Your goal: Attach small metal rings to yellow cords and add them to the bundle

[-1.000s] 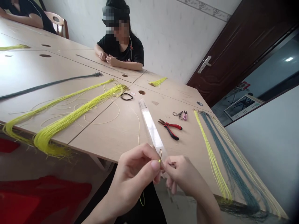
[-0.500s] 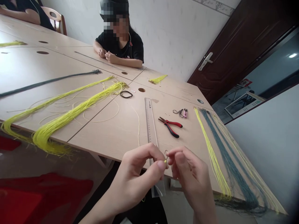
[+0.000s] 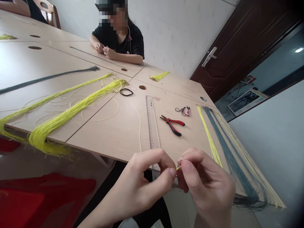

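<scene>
Two hands are pinching one yellow cord end (image 3: pixel 178 168)

The left hand (image 3: pixel 140 185) and right hand (image 3: pixel 206 186) are both grasping it between thumb and fingertips, just above the table edge (image 3: pixel 99 152), beside one clear ruler (image 3: pixel 151 123); one pair of red-handled pliers (image 3: pixel 171 125) and three cord bundles (image 3: pixel 232 161) are lying beyond.

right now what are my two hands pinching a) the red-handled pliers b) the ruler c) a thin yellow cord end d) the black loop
C: the left hand and right hand meet at their fingertips on a short yellow cord end.
</scene>
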`<state>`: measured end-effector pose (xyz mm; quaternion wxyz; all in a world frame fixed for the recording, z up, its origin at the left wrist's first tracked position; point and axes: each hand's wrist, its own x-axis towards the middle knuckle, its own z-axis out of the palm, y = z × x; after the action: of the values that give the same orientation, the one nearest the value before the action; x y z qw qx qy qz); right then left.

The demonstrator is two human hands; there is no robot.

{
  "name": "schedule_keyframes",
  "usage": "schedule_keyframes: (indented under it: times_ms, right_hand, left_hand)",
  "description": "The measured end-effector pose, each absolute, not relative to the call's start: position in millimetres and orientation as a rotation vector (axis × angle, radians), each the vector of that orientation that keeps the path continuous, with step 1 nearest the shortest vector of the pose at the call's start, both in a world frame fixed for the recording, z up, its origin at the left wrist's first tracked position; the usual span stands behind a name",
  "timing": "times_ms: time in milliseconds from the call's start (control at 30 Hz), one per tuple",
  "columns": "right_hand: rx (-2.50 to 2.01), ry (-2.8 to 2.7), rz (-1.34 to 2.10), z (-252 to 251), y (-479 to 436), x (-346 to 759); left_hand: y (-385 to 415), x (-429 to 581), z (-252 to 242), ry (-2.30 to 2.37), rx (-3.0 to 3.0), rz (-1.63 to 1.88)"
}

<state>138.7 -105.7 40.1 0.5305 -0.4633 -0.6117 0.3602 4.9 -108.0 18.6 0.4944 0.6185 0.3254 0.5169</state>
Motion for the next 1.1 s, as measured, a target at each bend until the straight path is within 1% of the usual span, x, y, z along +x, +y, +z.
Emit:
schedule_keyframes:
  times_ms: [300,567,800,967,1100]
  right_hand:
    - [-0.829,-1.607,0.749,29,-105,143]
    - [-0.955,-1.520,0.910,39,-112,143]
    - [-1.079,-1.410,0.951,43,-116,141]
    - [-1.179,-1.433,1.059,43,-116,146]
    - [-1.136,-1.444,1.005,43,-116,146]
  left_hand:
    - [-110,4,19,0.824,1.455,1.384]
    - [-113,10,15,0.850,1.597,1.464]
    - [-114,10,13,0.870,1.651,1.531]
    - [-112,11,13,0.855,1.674,1.591]
    - [-113,12,12,0.842,1.699,1.595]
